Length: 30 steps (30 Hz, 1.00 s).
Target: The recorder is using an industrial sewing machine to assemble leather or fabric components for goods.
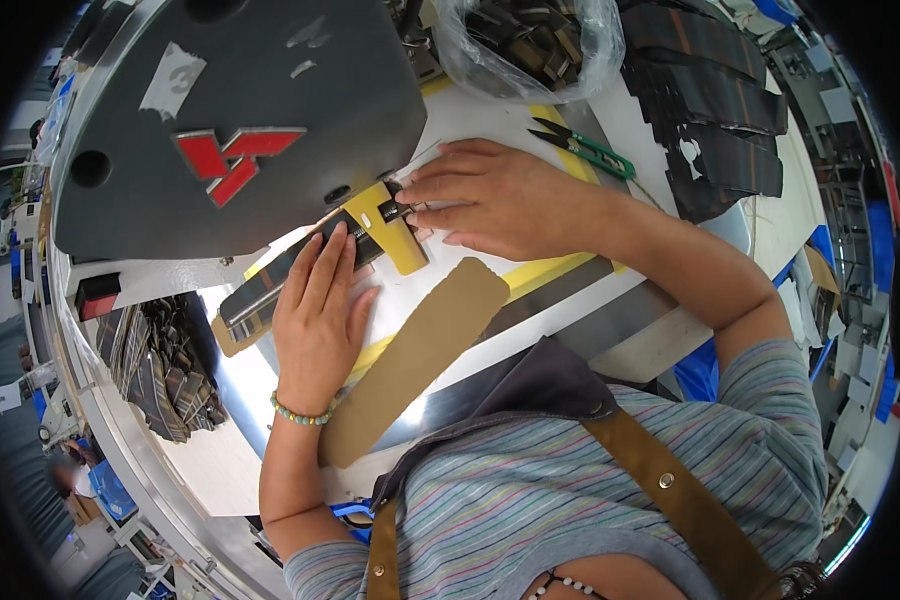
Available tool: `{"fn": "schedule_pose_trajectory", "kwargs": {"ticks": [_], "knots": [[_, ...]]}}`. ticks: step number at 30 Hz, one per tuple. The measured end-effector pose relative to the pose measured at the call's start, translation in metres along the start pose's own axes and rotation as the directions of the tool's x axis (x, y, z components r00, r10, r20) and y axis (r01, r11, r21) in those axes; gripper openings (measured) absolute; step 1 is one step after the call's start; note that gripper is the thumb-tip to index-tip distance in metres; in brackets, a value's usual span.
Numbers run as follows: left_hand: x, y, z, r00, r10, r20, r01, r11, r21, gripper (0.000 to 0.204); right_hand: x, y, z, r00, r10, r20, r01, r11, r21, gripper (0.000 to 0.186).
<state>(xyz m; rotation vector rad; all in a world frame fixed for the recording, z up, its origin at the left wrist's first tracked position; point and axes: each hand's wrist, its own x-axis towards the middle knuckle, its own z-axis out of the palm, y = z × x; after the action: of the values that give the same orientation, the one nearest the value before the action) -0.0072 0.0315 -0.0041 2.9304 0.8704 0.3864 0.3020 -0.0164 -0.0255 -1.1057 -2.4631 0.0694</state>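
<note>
My left hand [315, 315] rests with fingers stretched out on a dark plaid fabric strip [262, 293] lying over a tan card strip [236, 338]. The strip runs under the grey machine's [240, 90] lower edge toward a yellow guide piece [395, 240]. My right hand [500, 205] lies just right of the guide, fingers extended and slightly bent, fingertips at the small metal parts by the fabric; what exactly they touch is too small to tell. A longer tan card strip [410, 370] lies diagonally on the white work plate below both hands.
Green-handled snips [600, 157] lie beyond my right hand. A clear bag of fabric pieces [525, 40] stands at the back. Dark plaid strips are piled at right [720, 110] and left [165, 370]. Another person [70, 470] is at the far left edge, among other worktables.
</note>
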Motion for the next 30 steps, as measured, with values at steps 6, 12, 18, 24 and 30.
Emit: {"fn": "schedule_pose_trajectory", "kwargs": {"ticks": [6, 12, 18, 24, 30], "knots": [[-0.0011, -0.0003, 0.0014, 1.0, -0.02, -0.004, 0.02, 0.999, -0.027, 0.057, -0.0021, 0.0041, -0.0072, 0.998, 0.055, -0.039, -0.053, 0.997, 0.059, 0.042], [0.0023, 0.0043, -0.0054, 0.998, -0.037, 0.059, 0.034, 0.997, 0.064, 0.059, -0.0014, 0.0033, -0.0095, 1.0, 0.014, -0.021, -0.013, 0.998, 0.068, 0.044], [0.0008, 0.0007, -0.0024, 0.999, -0.013, 0.036, 0.012, 0.999, 0.031, 0.065, -0.0002, 0.0022, -0.006, 1.0, -0.014, 0.013, 0.014, 1.0, -0.005, 0.043], [0.0003, 0.0011, -0.0032, 0.998, -0.034, 0.059, 0.035, 0.999, -0.011, 0.063, 0.0, 0.0011, -0.0043, 1.0, -0.004, 0.027, 0.005, 0.999, -0.039, 0.04], [0.0001, 0.0007, -0.0033, 0.999, -0.021, 0.04, 0.022, 1.0, -0.02, 0.061, -0.0002, -0.0005, -0.0037, 0.999, 0.007, 0.039, -0.005, 0.999, -0.053, 0.041]]}}
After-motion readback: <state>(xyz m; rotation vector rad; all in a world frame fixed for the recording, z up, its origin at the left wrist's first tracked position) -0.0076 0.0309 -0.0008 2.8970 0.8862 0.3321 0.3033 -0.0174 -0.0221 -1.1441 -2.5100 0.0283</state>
